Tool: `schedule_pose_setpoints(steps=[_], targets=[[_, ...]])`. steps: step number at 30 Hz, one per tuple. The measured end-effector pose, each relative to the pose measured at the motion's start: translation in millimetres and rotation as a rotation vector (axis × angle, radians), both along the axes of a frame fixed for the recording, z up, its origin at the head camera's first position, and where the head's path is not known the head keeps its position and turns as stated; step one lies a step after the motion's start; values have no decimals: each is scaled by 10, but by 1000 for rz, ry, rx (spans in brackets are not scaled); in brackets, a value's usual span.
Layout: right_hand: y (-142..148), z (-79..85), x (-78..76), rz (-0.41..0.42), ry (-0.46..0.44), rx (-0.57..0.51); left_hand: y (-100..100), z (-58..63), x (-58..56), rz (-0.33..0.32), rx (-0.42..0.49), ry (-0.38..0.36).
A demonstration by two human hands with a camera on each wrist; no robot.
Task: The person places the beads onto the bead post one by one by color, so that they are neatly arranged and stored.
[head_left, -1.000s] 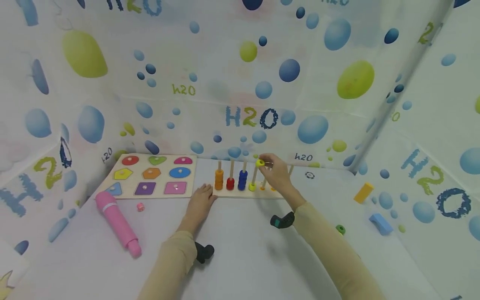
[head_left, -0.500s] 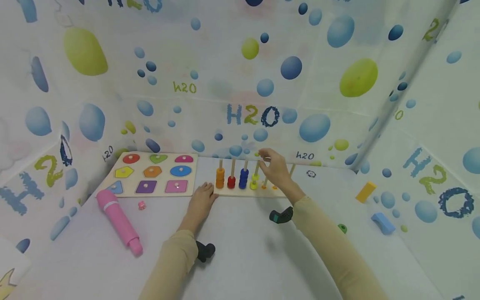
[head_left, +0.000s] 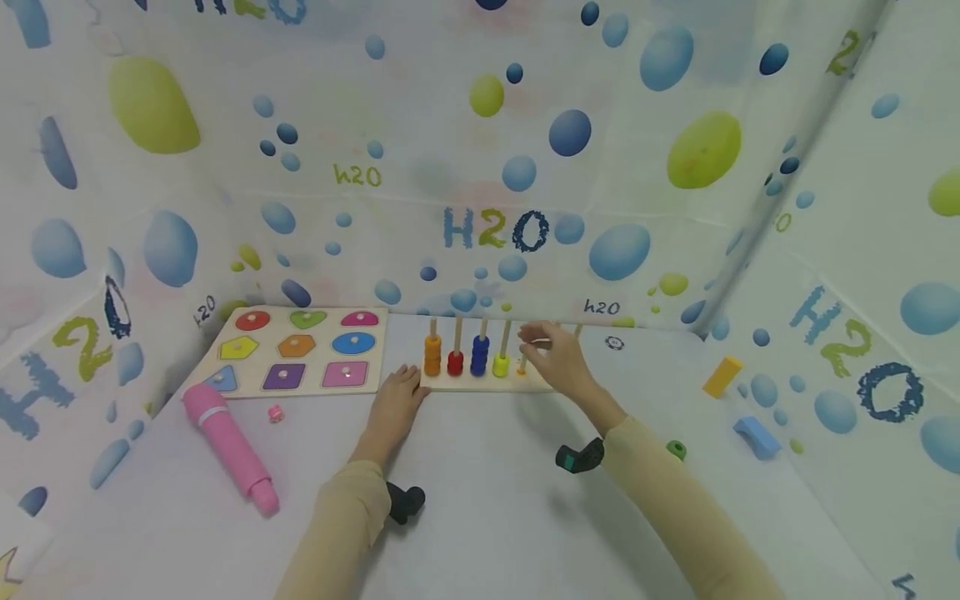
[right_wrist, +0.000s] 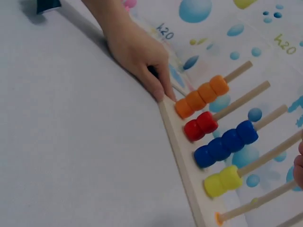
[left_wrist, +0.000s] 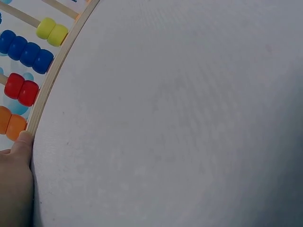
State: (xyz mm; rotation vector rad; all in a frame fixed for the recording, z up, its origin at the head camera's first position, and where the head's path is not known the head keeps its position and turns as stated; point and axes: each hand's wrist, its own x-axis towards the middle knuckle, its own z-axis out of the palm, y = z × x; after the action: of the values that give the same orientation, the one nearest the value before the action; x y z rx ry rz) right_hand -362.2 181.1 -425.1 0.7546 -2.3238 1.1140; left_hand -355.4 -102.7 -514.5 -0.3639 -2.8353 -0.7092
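A wooden bead stacker (head_left: 480,384) with upright pegs stands at the back of the table. Its pegs carry several orange beads (right_wrist: 201,98), two red beads (right_wrist: 201,126), several blue beads (right_wrist: 226,143) and two yellow beads (right_wrist: 222,181). My left hand (head_left: 396,407) grips the left end of the stacker's base, thumb at the front edge. Just right of the yellow peg, my right hand (head_left: 562,358) is over the fifth peg (right_wrist: 260,203), fingers bent, no bead showing between them. It hides the pegs behind it; only its fingertips (right_wrist: 298,165) enter the right wrist view.
Left of the stacker lies a shape puzzle board (head_left: 324,350). In front of that are a pink wand-like thing (head_left: 231,450) and a small pink piece (head_left: 277,413). A green bead (head_left: 677,450), a blue arch block (head_left: 757,437) and a yellow block (head_left: 722,377) lie at right.
My right hand has let go of a yellow bead, which slid down onto the yellow peg's stack. The hand has then moved right and lower. The left hand stays on the base.
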Motion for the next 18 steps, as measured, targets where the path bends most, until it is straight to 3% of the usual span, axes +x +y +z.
schedule_pose_setpoints(steps=[5, 18], targets=[[283, -199, 184, 3, -52, 27, -9, -3, -9, -11, -9, 8], [1072, -517, 608, -124, -166, 84, -1, -13, -23, -24, -13, 43]])
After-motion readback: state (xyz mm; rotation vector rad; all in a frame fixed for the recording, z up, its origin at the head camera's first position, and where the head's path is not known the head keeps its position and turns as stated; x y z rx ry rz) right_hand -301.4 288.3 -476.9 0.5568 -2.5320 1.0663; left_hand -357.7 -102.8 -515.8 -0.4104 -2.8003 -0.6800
